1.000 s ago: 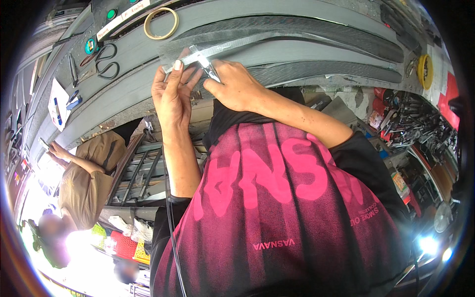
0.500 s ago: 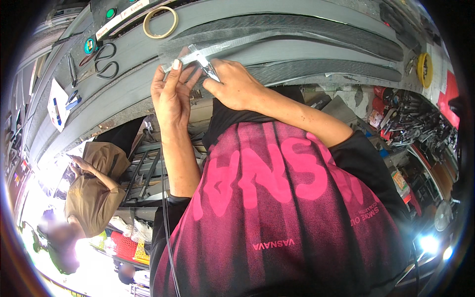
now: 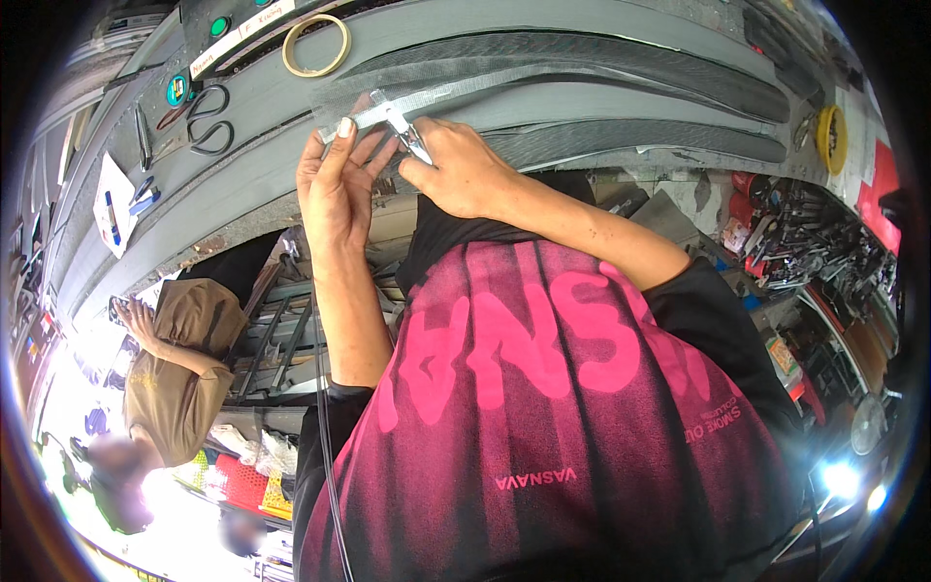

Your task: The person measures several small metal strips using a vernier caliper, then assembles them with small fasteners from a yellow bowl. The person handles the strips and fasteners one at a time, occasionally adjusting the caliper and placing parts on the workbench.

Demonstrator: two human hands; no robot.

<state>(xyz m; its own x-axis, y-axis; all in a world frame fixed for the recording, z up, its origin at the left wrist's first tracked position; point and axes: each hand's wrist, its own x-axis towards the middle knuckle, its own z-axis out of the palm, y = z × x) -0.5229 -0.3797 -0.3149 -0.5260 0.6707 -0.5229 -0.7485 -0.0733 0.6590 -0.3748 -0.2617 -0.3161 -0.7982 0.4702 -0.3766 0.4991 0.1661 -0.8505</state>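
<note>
A long strip of dark grey mesh with a paler, shiny band along its edge [image 3: 441, 104] lies across the bench and ends at my hands. My left hand [image 3: 335, 189] pinches the left end of this strip between thumb and fingers, palm turned up. My right hand [image 3: 464, 167] is closed round a small silver metal hand tool [image 3: 412, 141], whose head meets the pale band just right of my left thumb. Its exact kind is not clear, as my fingers cover part of it.
A tape roll [image 3: 288, 56] and black-handled scissors [image 3: 225, 136] lie left on the grey bench. Beyond them are a blue pen [image 3: 112, 221] on white paper and a yellow ring [image 3: 831, 139] at far right. A co-worker in brown [image 3: 179, 388] sits at left. Metal parts [image 3: 810, 233] pile up at right.
My hands, the strip and the metal tool have hardly moved. At the left, the co-worker's hand and arm have shifted a little.
</note>
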